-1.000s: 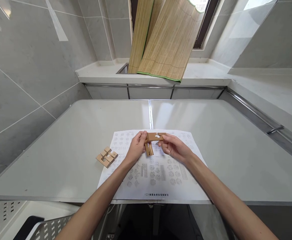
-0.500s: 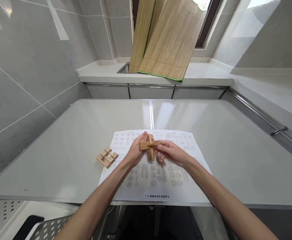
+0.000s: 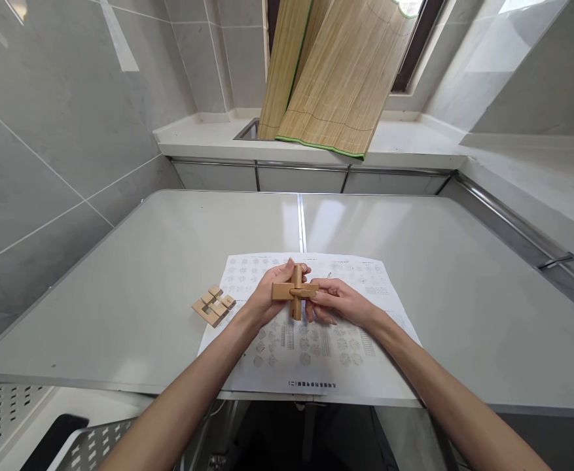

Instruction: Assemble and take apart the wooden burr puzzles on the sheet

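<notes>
Crossed wooden puzzle pieces (image 3: 296,294) sit between my two hands above a printed sheet. My left hand (image 3: 268,293) is closed around their left side, with its thumb and fingertips near the upright piece. From the right, my right hand (image 3: 338,302) pinches the end of the sideways piece, its other fingers curled below. One piece stands upright and the others cross it at the middle. Several more notched wooden pieces (image 3: 213,306) lie grouped flat to the left, partly over the edge of the printed sheet (image 3: 287,373). My palms hide part of the held pieces.
The sheet with small puzzle drawings lies on a white table (image 3: 120,294) with a seam down its middle. Beyond it are a ledge (image 3: 208,140) and a hanging bamboo mat (image 3: 336,85). A perforated white basket (image 3: 6,418) stands at lower left.
The crossed pieces have turned slightly in my hands, so the sideways piece lies more level. My right fingers have shifted a little. The whole view has moved slightly.
</notes>
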`<state>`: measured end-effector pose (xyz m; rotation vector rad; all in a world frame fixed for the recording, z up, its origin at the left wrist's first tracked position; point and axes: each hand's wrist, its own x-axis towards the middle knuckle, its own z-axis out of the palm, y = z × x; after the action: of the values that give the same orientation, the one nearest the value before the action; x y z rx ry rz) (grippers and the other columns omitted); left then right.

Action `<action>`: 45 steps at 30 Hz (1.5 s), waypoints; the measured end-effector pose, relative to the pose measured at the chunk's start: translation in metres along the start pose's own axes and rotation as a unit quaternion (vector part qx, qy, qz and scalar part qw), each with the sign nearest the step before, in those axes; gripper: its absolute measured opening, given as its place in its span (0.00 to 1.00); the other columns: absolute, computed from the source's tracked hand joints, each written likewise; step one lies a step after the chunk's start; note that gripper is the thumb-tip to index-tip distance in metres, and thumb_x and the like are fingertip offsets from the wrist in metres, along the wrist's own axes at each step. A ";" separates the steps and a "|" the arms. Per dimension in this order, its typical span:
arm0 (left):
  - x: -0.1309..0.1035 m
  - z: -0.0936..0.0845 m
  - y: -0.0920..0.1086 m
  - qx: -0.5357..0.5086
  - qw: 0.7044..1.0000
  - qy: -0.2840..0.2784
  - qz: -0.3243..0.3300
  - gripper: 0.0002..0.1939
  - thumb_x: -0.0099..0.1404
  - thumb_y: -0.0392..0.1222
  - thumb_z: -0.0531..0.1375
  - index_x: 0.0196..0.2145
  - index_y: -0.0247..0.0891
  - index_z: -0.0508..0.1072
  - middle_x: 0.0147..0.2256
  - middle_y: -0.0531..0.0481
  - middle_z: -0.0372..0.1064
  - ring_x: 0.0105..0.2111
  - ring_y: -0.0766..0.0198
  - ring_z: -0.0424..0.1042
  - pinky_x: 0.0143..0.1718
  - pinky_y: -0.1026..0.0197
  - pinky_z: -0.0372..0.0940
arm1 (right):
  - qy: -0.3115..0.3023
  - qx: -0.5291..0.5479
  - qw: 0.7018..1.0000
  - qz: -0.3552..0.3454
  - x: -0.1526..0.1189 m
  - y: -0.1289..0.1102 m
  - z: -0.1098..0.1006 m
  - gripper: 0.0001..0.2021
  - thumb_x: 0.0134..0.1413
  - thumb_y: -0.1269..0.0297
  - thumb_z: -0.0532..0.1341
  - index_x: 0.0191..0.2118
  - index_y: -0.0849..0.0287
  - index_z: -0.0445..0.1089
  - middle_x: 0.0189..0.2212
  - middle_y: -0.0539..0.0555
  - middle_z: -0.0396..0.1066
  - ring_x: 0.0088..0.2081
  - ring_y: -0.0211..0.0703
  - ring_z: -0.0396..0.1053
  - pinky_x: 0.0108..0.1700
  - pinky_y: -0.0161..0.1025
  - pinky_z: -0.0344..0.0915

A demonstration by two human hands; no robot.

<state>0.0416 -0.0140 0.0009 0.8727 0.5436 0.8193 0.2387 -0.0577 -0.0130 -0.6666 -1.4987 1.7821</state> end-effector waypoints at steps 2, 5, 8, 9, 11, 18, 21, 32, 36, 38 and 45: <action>0.000 0.000 -0.002 0.002 1.000 -0.015 -0.013 0.22 0.65 0.59 0.69 0.36 0.33 0.79 0.41 0.44 0.70 0.35 0.65 0.67 0.42 0.62 0.68 | -0.043 0.006 0.999 0.019 0.000 -0.002 0.001 0.15 0.69 0.52 0.61 0.45 0.60 0.75 0.32 0.55 0.80 0.19 0.34 0.64 0.25 0.36 0.62; 0.000 -0.001 -0.005 0.018 0.999 -0.025 -0.040 0.24 0.65 0.60 0.68 0.35 0.32 0.80 0.41 0.43 0.71 0.37 0.63 0.69 0.43 0.61 0.69 | -0.096 -0.004 0.994 0.048 0.000 -0.006 0.002 0.17 0.69 0.51 0.61 0.39 0.61 0.76 0.31 0.56 0.81 0.20 0.37 0.67 0.29 0.39 0.67; 0.003 -0.002 -0.008 0.019 0.998 -0.016 -0.063 0.25 0.65 0.61 0.67 0.36 0.32 0.80 0.41 0.41 0.73 0.36 0.63 0.71 0.43 0.61 0.70 | -0.092 0.009 0.994 0.057 0.000 -0.008 0.002 0.19 0.67 0.49 0.62 0.34 0.61 0.77 0.30 0.58 0.81 0.22 0.39 0.69 0.31 0.40 0.68; 0.004 -0.002 -0.008 0.013 0.998 -0.010 -0.063 0.24 0.66 0.61 0.67 0.36 0.32 0.80 0.42 0.41 0.74 0.37 0.62 0.72 0.43 0.61 0.70 | -0.083 0.027 0.995 0.056 0.000 -0.007 0.002 0.19 0.66 0.49 0.63 0.34 0.62 0.77 0.30 0.58 0.81 0.22 0.39 0.69 0.29 0.40 0.67; 0.006 -0.004 -0.008 -0.001 0.999 0.003 -0.055 0.23 0.69 0.60 0.65 0.39 0.33 0.80 0.45 0.39 0.75 0.42 0.60 0.75 0.47 0.61 0.71 | -0.058 0.072 0.994 0.057 -0.001 -0.005 0.000 0.19 0.64 0.48 0.65 0.33 0.62 0.77 0.28 0.58 0.80 0.21 0.40 0.68 0.26 0.38 0.64; 0.010 -0.008 -0.008 -0.109 0.992 0.043 -0.037 0.20 0.74 0.54 0.61 0.50 0.33 0.76 0.60 0.34 0.71 0.62 0.51 0.71 0.65 0.54 0.66 | 0.177 0.187 0.966 -0.017 -0.003 -0.007 -0.007 0.14 0.59 0.51 0.68 0.33 0.57 0.75 0.23 0.51 0.72 0.18 0.34 0.56 0.22 0.37 0.57; 0.010 -0.009 -0.007 -0.115 0.991 0.059 -0.046 0.20 0.73 0.53 0.62 0.51 0.33 0.73 0.61 0.32 0.70 0.62 0.48 0.72 0.66 0.50 0.66 | 0.273 0.223 0.934 -0.063 0.001 -0.010 -0.012 0.09 0.58 0.56 0.69 0.33 0.56 0.75 0.27 0.50 0.71 0.21 0.34 0.56 0.24 0.36 0.61; 0.010 -0.007 -0.005 -0.111 0.989 0.080 -0.052 0.19 0.73 0.51 0.63 0.51 0.33 0.72 0.59 0.31 0.72 0.61 0.46 0.73 0.66 0.49 0.67 | 0.391 0.269 0.869 -0.138 0.004 0.009 -0.037 0.11 0.55 0.57 0.74 0.36 0.54 0.74 0.33 0.49 0.73 0.26 0.31 0.64 0.23 0.28 0.66; 0.008 -0.005 -0.002 -0.113 0.988 0.090 -0.058 0.20 0.74 0.51 0.62 0.52 0.31 0.72 0.59 0.31 0.71 0.60 0.47 0.74 0.66 0.50 0.68 | 0.396 0.338 0.841 -0.146 0.005 0.010 -0.037 0.09 0.59 0.60 0.72 0.37 0.55 0.73 0.32 0.49 0.74 0.25 0.31 0.64 0.22 0.27 0.66; 0.007 -0.004 -0.001 -0.115 0.987 0.096 -0.061 0.20 0.74 0.51 0.61 0.52 0.31 0.72 0.59 0.31 0.71 0.60 0.48 0.74 0.66 0.51 0.68 | 0.397 0.371 0.826 -0.149 0.005 0.009 -0.035 0.07 0.62 0.62 0.70 0.37 0.55 0.72 0.32 0.49 0.74 0.25 0.31 0.64 0.22 0.26 0.65; 0.009 -0.006 -0.003 -0.125 0.985 0.104 -0.061 0.17 0.74 0.49 0.62 0.49 0.32 0.74 0.53 0.34 0.74 0.56 0.51 0.77 0.64 0.51 0.69 | 0.372 0.413 0.816 -0.160 0.003 0.003 -0.036 0.07 0.69 0.66 0.63 0.35 0.54 0.69 0.29 0.48 0.70 0.22 0.31 0.61 0.21 0.28 0.65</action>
<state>0.0433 -0.0049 -0.0055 0.5219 0.6542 0.8505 0.2638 -0.0338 -0.0228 -0.5041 -0.2173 1.4340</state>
